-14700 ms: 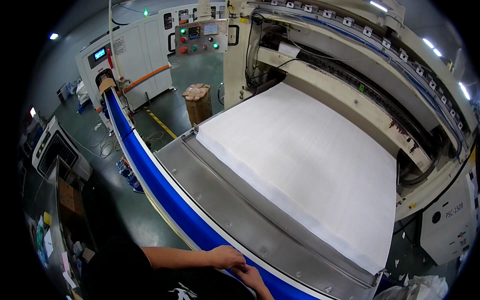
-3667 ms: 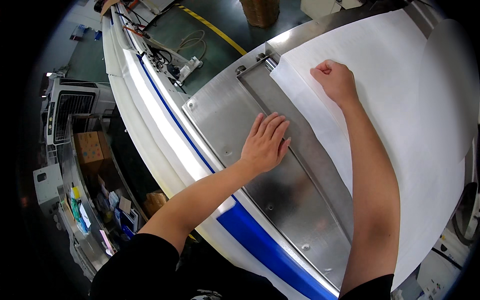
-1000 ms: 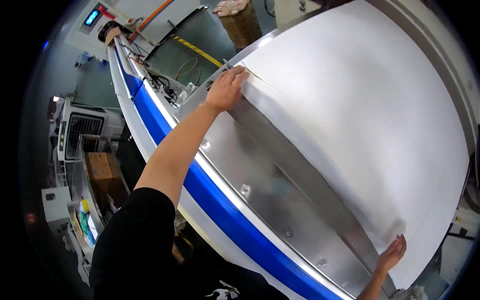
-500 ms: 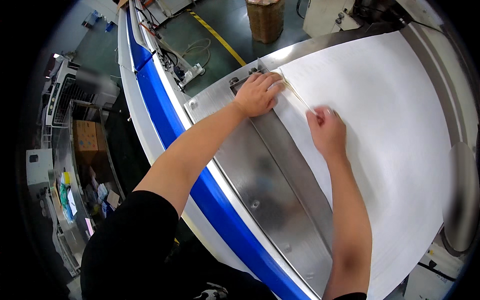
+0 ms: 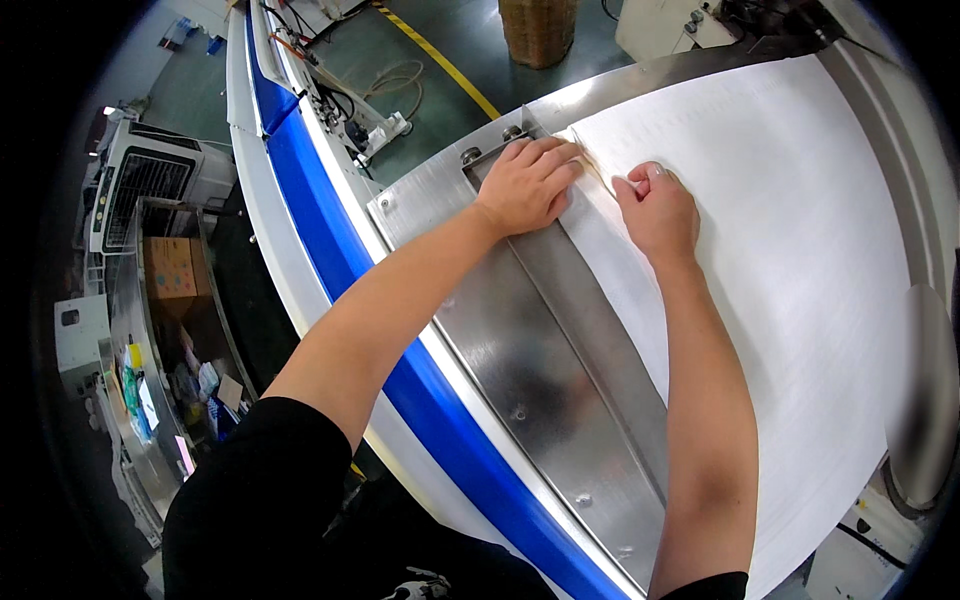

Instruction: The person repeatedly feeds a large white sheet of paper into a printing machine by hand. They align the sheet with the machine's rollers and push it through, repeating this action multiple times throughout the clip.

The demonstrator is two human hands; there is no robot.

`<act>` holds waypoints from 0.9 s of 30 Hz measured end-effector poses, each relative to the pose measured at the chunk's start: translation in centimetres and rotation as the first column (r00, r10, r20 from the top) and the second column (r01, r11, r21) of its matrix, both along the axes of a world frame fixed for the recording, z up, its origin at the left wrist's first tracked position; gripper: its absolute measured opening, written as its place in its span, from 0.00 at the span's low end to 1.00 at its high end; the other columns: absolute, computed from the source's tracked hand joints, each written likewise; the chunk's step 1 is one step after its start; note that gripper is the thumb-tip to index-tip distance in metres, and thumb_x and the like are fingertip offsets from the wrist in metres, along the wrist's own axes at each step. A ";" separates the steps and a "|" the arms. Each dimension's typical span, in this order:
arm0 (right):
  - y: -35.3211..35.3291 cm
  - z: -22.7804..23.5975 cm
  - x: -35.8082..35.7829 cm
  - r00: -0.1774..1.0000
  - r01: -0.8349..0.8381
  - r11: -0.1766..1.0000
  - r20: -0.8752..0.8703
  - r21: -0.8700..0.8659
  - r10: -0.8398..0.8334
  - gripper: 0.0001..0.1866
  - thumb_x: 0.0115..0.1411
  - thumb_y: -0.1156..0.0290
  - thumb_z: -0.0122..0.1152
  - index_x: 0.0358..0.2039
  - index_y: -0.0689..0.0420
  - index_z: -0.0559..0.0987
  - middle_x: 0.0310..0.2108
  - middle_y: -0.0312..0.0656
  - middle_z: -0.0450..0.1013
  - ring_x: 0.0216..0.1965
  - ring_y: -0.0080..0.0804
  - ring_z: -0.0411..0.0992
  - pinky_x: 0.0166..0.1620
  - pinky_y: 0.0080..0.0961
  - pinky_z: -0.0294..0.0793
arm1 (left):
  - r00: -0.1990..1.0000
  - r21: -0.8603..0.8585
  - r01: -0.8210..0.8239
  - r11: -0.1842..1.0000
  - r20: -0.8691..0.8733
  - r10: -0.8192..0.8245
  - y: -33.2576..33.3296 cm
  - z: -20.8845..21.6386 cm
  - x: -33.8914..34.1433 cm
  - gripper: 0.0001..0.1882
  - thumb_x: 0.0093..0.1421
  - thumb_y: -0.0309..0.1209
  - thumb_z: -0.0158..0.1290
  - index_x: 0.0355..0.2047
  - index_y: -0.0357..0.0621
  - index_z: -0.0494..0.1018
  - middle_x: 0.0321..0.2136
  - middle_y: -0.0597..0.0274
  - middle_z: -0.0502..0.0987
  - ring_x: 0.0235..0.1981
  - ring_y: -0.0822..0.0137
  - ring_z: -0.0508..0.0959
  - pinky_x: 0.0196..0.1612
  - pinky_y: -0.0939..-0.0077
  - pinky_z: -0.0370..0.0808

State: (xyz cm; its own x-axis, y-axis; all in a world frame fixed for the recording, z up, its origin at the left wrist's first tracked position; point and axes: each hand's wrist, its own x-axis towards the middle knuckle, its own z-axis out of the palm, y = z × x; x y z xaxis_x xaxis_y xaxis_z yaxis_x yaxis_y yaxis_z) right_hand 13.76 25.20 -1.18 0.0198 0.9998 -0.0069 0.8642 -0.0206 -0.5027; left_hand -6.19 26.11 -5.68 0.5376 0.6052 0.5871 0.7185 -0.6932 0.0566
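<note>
A large white sheet (image 5: 790, 330) covers the right part of a steel table and lies against a long steel strip (image 5: 570, 310). My left hand (image 5: 528, 185) rests palm down at the far end of the strip, its fingers slightly bent over the sheet's edge. Just right of these fingertips runs a thin, pale brownish line (image 5: 596, 172), like a narrow strip or a raised edge; I cannot tell which. My right hand (image 5: 660, 215) is closed in a pinch above the sheet, beside the near end of that line. What its fingertips hold is hidden.
A blue and white machine rail (image 5: 325, 225) curves along the table's left side. Beyond the table stands a brown, wrapped cylinder (image 5: 538, 30). A metal cart (image 5: 225, 330) at left holds a cardboard box (image 5: 170, 268) and loose items. A dark rounded part (image 5: 922, 400) borders the sheet at right.
My right hand has moved farther from me, and the thin line beside it looks shorter and more bent. My left hand stays at the strip's far end. The view has shifted slightly.
</note>
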 end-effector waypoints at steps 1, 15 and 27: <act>0.2 0.0 0.1 1.000 0.007 1.000 0.015 0.002 -0.007 0.12 0.55 0.58 0.59 0.32 0.52 0.76 0.31 0.39 0.74 0.34 0.39 0.74 0.37 0.36 0.73 | 1.000 0.001 -0.001 1.000 -0.006 0.001 0.0 0.0 0.1 0.18 0.47 0.29 0.54 0.40 0.50 0.69 0.47 0.64 0.72 0.50 0.60 0.70 0.48 0.64 0.67; -13.5 0.0 1.2 0.984 0.145 0.983 0.089 0.111 -0.155 0.20 0.60 0.55 0.49 0.36 0.60 0.77 0.31 0.50 0.73 0.34 0.48 0.73 0.38 0.43 0.72 | 0.663 -0.291 -0.026 0.956 -0.721 -0.202 0.5 6.2 0.2 0.23 0.48 0.35 0.55 0.47 0.47 0.71 0.50 0.61 0.70 0.56 0.60 0.66 0.62 0.61 0.56; -53.7 -0.6 35.2 0.511 0.773 0.629 0.662 -0.076 -0.548 0.31 0.66 0.48 0.32 0.30 0.53 0.83 0.28 0.48 0.77 0.37 0.44 0.75 0.55 0.44 0.62 | 0.240 -0.243 -0.263 0.934 -0.954 -0.181 -0.1 7.7 8.9 0.22 0.50 0.23 0.52 0.47 0.49 0.72 0.40 0.55 0.77 0.43 0.57 0.77 0.50 0.60 0.69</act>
